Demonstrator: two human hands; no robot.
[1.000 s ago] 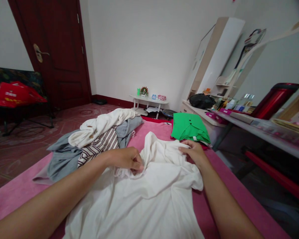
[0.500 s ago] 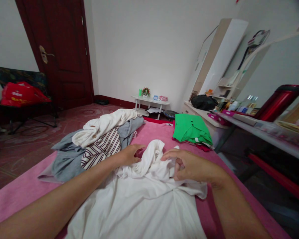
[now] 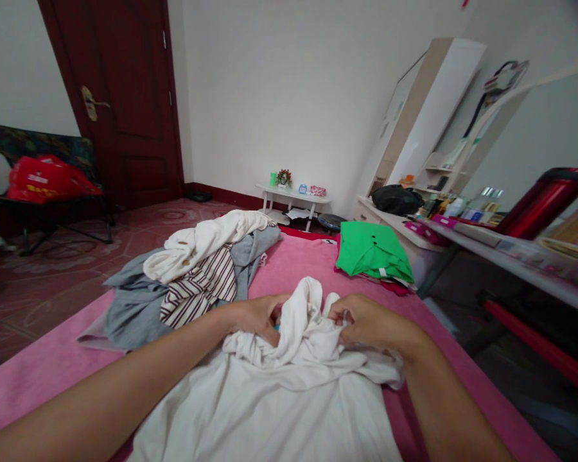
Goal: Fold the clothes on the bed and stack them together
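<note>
On my feed I've got 2 hands at 1 white garment (image 3: 270, 410), which lies on the pink cover (image 3: 289, 260), its lower part spread toward the cam & running out of frame at the bottom. Far end is bunched up btwn the hands, w/ 1 twisted fold standing up.

My L hand (image 3: 262, 317) is at the L side of that bunch, thumb & fingers curved w/ a gap showing; can't tell if they're closed on cloth. Small bit of blue shows inside the gap. My R hand (image 3: 361, 317) is on the R side, fingers curled in, pinching white cloth near the top edge.

L of the garment, heaped on the cover: grey garment (image 3: 132, 308), striped garment (image 3: 197, 292) & cream garment (image 3: 197, 247) w/ buttons on top. Far R: folded green garment (image 3: 373, 247), atop other folded clothes, some red.

Bkgd: red bag (image 3: 52, 179) on a folding chair (image 3: 33, 142), dark red door (image 3: 120, 96) behind it, low white table (image 3: 291, 193) by the wall w/ 1 potted plant (image 3: 284, 178) among small items. R side: black bag (image 3: 397, 199) on a dresser (image 3: 417, 250).
</note>
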